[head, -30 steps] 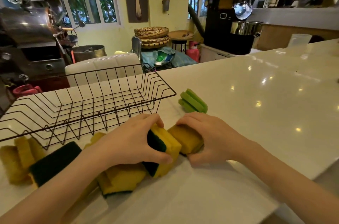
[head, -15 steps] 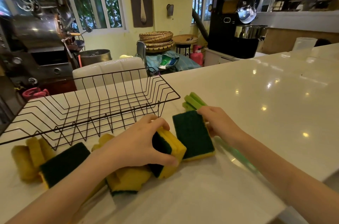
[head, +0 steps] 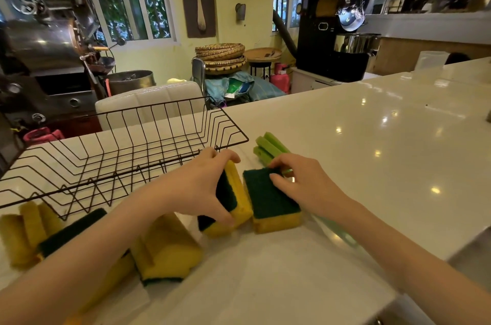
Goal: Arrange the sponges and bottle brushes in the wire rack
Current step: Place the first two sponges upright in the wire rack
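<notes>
Left hand [head: 198,186] clamped on a sponge [head: 233,202] stood on its long edge — yellow foam body, dark green scourer face turned toward the palm, thumb at the near end, fingers curled over the far end. Right hand [head: 305,183] lies palm-down and loosely open with fingertips [head: 275,178] touching the far part of a flat sponge [head: 271,201]; not gripping it. That one lies green scourer side up, yellow foam showing along its near edge, just beside the held sponge, the two nearly touching.

Just past the right hand: a bunch of light green foam strips [head: 269,148] on the white counter [head: 372,151], partly hidden by the fingers — cannot tell if this is a bottle-brush head.

Wire rack [head: 119,154], black, with zigzag wire base and open top, sits beyond and left of the left hand; its near rail is close to the left knuckles. Nothing inside it.

Under and beside the left forearm: a yellow sponge with ridged top [head: 164,250], green layer down. Further left, a sponge with green face up [head: 71,230], then a cluster of plain yellow sponge pieces [head: 24,231] at the frame edge, in front of the rack.
</notes>
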A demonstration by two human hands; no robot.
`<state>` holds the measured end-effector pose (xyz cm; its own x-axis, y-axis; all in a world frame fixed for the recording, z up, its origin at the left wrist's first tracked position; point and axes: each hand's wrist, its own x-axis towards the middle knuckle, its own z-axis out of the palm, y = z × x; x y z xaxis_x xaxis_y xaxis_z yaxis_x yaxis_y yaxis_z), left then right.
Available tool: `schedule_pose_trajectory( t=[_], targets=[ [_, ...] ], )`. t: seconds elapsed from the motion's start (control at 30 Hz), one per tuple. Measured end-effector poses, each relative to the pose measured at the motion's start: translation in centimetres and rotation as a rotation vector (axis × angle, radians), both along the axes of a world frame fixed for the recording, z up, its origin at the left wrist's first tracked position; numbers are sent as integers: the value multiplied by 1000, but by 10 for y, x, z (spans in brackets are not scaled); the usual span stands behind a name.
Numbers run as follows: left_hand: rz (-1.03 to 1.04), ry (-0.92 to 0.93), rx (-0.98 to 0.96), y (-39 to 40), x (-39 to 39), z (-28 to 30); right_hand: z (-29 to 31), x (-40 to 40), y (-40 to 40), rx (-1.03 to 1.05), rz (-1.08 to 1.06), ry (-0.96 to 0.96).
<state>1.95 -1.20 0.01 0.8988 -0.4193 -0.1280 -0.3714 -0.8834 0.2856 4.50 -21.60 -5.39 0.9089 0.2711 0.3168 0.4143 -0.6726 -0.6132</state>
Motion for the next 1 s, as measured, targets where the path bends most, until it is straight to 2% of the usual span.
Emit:
schedule_pose_trajectory(
  t=[0.2,0.4,0.73,0.83,1.0],
  targets=[
    [-89,34,219,-6,15,-1,8,-3,0,-159,79,-84],
    [-93,71,189,-5,24,-8,13,0,0,-262,223,-49],
    [-85,112,155,15,27,0,43,5,0,-497,380,367],
    [-120,87,167,13,27,1,49,5,0,-572,395,373],
    [-146,92,129,7,25,14,63,6,-1,-540,412,300]
  ],
)
